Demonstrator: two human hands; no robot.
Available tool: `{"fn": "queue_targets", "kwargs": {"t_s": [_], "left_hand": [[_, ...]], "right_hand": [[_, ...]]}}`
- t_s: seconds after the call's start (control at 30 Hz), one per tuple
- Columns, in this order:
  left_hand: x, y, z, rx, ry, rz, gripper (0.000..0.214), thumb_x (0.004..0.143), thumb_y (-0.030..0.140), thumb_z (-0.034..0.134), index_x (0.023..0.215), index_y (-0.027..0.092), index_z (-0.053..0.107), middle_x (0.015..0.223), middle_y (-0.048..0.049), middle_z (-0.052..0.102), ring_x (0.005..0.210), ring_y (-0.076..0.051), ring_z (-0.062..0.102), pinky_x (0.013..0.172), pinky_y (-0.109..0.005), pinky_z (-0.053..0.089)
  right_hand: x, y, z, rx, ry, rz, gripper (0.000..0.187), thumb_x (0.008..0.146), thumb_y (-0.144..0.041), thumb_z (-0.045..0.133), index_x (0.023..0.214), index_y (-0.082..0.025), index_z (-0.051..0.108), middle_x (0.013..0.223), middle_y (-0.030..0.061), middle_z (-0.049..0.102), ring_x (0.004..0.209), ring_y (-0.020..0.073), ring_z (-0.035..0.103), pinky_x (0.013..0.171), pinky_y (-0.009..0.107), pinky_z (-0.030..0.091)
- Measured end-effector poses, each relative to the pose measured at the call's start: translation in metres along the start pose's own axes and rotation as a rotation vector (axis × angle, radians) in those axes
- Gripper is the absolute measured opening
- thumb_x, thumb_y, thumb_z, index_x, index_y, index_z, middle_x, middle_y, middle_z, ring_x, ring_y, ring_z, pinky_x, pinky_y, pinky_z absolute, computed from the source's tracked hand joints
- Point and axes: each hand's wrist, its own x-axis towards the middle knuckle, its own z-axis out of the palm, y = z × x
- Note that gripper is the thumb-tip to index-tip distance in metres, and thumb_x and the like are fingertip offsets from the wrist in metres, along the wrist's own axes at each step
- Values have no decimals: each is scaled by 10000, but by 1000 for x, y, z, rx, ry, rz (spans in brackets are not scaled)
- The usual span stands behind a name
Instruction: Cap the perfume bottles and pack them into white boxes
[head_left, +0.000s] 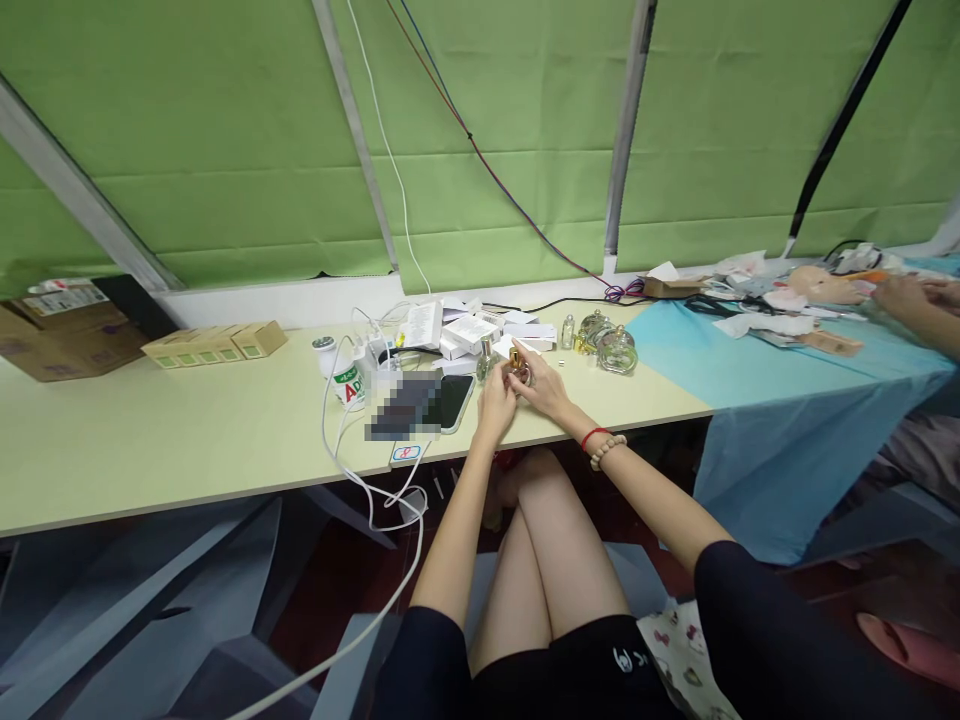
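Note:
Both my hands meet over the front part of the table, closed around a small glass perfume bottle with a gold neck (514, 358). My left hand (496, 405) grips it from the left, and my right hand (543, 386) has its fingers around it from the right. Much of the bottle is hidden by the fingers. Just behind my left hand stands another clear glass bottle (485, 352). To the right of my hands are a slim clear bottle (568, 331) and rounded glass bottles with gold parts (616, 351).
White boxes and papers (472, 332) are heaped behind my hands. On the left lie a phone (454, 402), a white-and-green bottle (349, 386), white cables (373, 490) and cardboard boxes (214, 344). Rightward, a blue cloth (750, 390) carries clutter, near another person's hand (902, 298).

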Motion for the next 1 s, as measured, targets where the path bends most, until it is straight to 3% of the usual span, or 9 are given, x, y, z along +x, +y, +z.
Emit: {"fn": "queue_targets", "kwargs": {"t_s": [0.1,0.23,0.33,0.5,0.67,0.83,1.0], "left_hand": [[0,3,1,94,134,-15,352,815,197,501,1165,181,477,1170,-133,568,1126,-267,522,919,-422,454],[0,5,0,189,248,-41,435,751,117,529,1177,164,451,1184,-144,528,1161,-281,459,952,-418,421],[0,6,-1,209,287,-91,427,757,114,520,1174,169,447,1178,-148,512,1163,-289,450,941,-422,417],[-2,4,-3,164,320,-162,365,788,146,511,1145,201,452,1172,-145,489,1082,-290,525,850,-408,451],[-3,7,-5,83,359,-144,354,761,132,530,1097,221,461,1157,-116,497,988,-249,578,789,-346,462],[-6,17,-8,79,474,-25,261,789,214,506,1048,195,473,1077,-111,510,907,-205,585,713,-288,462],[-8,18,-9,9,359,133,47,790,195,447,803,198,492,807,-33,548,676,-127,533,650,-234,425]], "right_hand": [[1,2,2,41,4,63,504,879,-356,455,1364,-235,396,1114,73,622,947,204,597,745,319,496],[2,7,2,60,186,194,370,888,-295,419,1238,-207,499,914,45,658,794,176,603,683,293,468],[1,9,-1,61,233,292,309,865,-278,441,1143,-192,544,836,33,661,719,174,592,640,285,443],[1,6,-3,66,180,335,265,819,-269,523,1072,-201,565,800,17,681,716,172,594,652,281,425],[2,11,-1,142,171,316,292,735,-277,622,1012,-201,570,715,-6,656,687,163,565,660,288,437],[4,18,1,556,73,405,395,601,-330,719,928,-180,556,780,23,645,694,146,595,621,281,497],[3,16,2,903,-164,584,461,462,-294,813,838,-171,576,718,9,679,674,144,632,599,276,525]]}}
